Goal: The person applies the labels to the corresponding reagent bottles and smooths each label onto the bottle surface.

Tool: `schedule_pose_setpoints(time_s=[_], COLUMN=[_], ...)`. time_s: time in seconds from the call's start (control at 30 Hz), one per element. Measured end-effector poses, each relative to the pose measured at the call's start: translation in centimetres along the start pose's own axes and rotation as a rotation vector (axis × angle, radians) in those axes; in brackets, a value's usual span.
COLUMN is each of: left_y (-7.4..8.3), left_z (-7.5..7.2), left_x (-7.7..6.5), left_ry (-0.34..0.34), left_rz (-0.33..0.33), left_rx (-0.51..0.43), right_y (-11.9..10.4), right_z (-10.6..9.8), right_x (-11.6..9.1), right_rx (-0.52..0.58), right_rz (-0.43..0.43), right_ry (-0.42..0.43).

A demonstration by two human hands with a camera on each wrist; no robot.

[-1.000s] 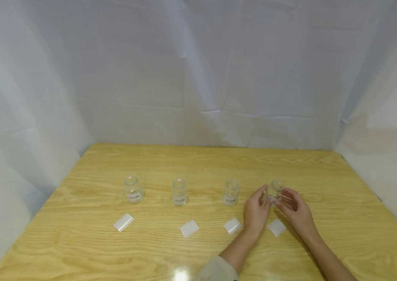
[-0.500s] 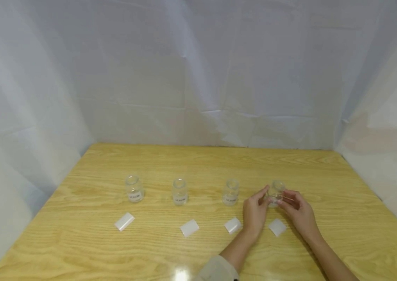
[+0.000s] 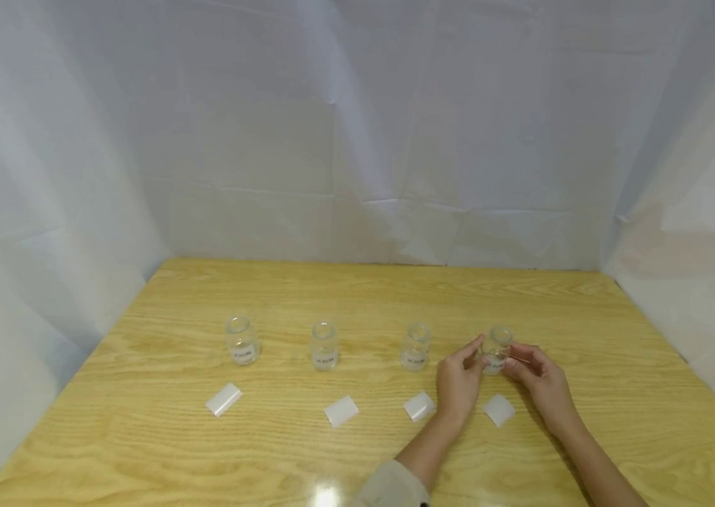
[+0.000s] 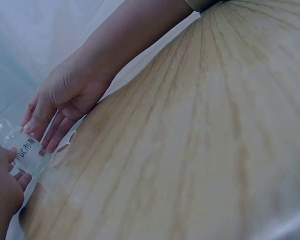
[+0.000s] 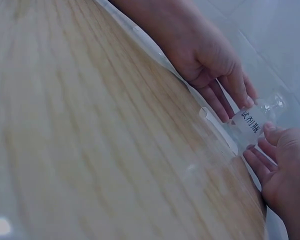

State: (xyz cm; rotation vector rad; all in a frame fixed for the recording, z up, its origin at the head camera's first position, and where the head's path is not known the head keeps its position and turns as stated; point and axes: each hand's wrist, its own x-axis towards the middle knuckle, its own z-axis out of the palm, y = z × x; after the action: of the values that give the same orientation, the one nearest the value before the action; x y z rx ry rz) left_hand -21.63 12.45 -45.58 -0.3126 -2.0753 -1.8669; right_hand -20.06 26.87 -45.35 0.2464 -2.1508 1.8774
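Both hands are at a small clear glass reagent bottle (image 3: 500, 344), upright at the right end of a row. My left hand (image 3: 459, 387) holds its left side, and my right hand (image 3: 545, 391) holds its right side. The thumbs press at the edges of a white label (image 5: 248, 121) with dark Chinese writing, low on its front. The left wrist view also shows this label (image 4: 27, 150) lying against the glass between the thumbs. Fingers behind the bottle are partly hidden.
Three similar labelled bottles stand to the left: a near one (image 3: 416, 346), a middle one (image 3: 324, 345) and a far-left one (image 3: 242, 341). White paper pieces (image 3: 341, 411) lie in front of the bottles on the wooden table (image 3: 269, 451). White sheeting (image 3: 256, 141) surrounds the table.
The bottle between the hands, tilted earlier, now stands upright with its label showing more plainly. The right thumb has shifted slightly to the right. The other bottles stay put.
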Motion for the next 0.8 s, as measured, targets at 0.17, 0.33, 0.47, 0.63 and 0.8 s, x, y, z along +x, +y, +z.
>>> schedule_pose_setpoints(time_s=[0.17,0.33,0.47,0.63,0.8], left_y=[0.04,0.00,-0.03,-0.02,0.05], left_z=[-0.06,-0.05,-0.03,-0.05,-0.08], left_x=[0.05,0.09,0.03,0.01,0.03], left_ry=[0.000,0.010,0.010,0.017,0.010], left_rz=[0.003,-0.006,-0.014,-0.010,-0.022], left_rx=[-0.001,0.012,-0.006,-0.010,-0.022], right_y=[0.04,0.05,0.08,0.00,-0.17], right_z=[-0.10,-0.16,-0.20,-0.28,-0.28], right_x=[0.04,0.07,-0.01,-0.12,-0.21], right_rx=[0.028,0.099,0.144,0.129,0.037], right_rz=[0.006,0.008,-0.004,-0.025,-0.002], right_ry=[-0.008,-0.022,-0.031,-0.043,-0.022])
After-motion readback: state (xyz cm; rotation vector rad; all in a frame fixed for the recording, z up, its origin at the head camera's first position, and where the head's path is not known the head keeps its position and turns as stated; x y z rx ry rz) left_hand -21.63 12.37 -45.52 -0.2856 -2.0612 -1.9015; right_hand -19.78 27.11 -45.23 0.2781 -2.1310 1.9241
